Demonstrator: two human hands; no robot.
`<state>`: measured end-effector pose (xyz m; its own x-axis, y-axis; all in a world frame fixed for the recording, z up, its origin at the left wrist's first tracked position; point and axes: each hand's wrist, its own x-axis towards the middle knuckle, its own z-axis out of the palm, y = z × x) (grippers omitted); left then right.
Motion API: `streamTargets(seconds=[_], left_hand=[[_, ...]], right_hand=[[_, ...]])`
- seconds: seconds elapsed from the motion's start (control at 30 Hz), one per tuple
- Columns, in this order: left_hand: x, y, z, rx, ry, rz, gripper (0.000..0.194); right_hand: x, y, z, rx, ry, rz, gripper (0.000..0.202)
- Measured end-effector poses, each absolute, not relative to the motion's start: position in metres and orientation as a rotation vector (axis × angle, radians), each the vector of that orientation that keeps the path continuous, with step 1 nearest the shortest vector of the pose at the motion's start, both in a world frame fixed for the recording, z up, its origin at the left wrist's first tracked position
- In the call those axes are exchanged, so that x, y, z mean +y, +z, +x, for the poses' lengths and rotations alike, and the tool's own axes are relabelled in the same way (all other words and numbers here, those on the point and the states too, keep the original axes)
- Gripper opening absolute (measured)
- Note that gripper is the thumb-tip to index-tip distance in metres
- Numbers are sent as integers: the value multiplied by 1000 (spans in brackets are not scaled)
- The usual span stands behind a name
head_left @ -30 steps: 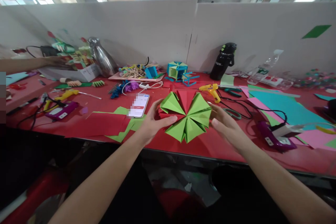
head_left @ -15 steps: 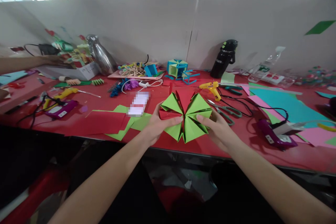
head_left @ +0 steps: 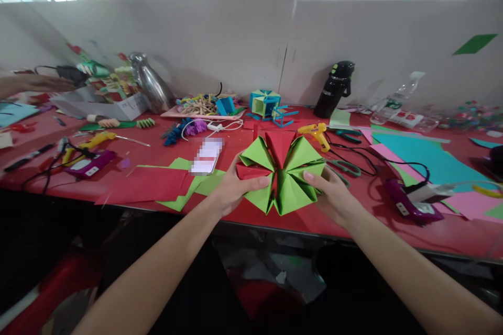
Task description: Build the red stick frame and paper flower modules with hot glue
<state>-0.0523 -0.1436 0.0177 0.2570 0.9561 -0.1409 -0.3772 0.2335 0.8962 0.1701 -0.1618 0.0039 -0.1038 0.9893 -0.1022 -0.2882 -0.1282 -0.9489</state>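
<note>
Between my two hands is a round folded-paper piece (head_left: 296, 191) of green and red wedges that meet at the middle. My left hand (head_left: 236, 183) grips its left side, thumb lying over the front wedges and fingers hidden behind. On the opposite side my right hand (head_left: 330, 191) holds it the same way, thumb on a green wedge. Scissors (head_left: 346, 168) lie partly hidden behind the piece, close to my right hand. Left of my left hand, a phone (head_left: 207, 156) rests by red paper sheets (head_left: 153, 184) and green ones.
A yellow glue gun (head_left: 316, 133) lies behind the paper piece. Purple power boxes (head_left: 411, 204) with cables sit at right and left. A black bottle (head_left: 335, 89), a steel flask (head_left: 151, 84) and a blue-green paper model (head_left: 265, 102) stand along the partition. Another person's hand (head_left: 43, 84) is at far left.
The right side of the paper piece has moved slightly right with my right hand, and the wedges spread wider, covering more of the scissors. The other person's hand drew back left.
</note>
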Motion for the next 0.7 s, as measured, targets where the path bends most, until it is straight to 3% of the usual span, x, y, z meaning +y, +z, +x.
streamTargets(seconds=[0.3,0.7], left_hand=[[-143,19,-53,789,1021,903,58],[-139,13,-56,841,1046,962,79]], right_hand=[[-163,5,171,-943,1511,-1002,41],[-159,-1,171,-943,1496,-1047,51]])
